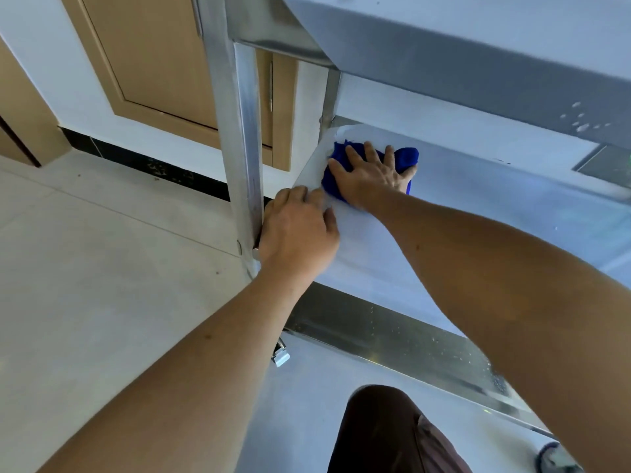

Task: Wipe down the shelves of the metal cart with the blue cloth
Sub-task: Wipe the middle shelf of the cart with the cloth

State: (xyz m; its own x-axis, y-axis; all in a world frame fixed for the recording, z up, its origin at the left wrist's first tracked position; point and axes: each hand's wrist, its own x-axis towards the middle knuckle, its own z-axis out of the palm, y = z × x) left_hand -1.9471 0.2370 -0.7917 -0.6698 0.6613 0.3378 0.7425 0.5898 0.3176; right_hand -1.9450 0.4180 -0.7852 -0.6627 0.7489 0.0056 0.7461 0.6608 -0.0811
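Observation:
The metal cart's middle shelf (461, 206) spans the centre of the head view, under the upper shelf (478, 63). A blue cloth (406, 157) lies bunched at the shelf's far left corner. My right hand (372, 174) presses flat on the cloth, fingers spread over it. My left hand (297, 230) grips the shelf's left edge beside the cart's near upright post (244, 148). Most of the cloth is hidden under my right hand.
Water droplets dot the upper shelf's front face (580, 122) and the middle shelf's front lip (409, 339). A caster brake (280, 355) sits below the post. A wooden door (153, 52) and a dark baseboard (143, 162) stand at left. My knee (382, 431) is below.

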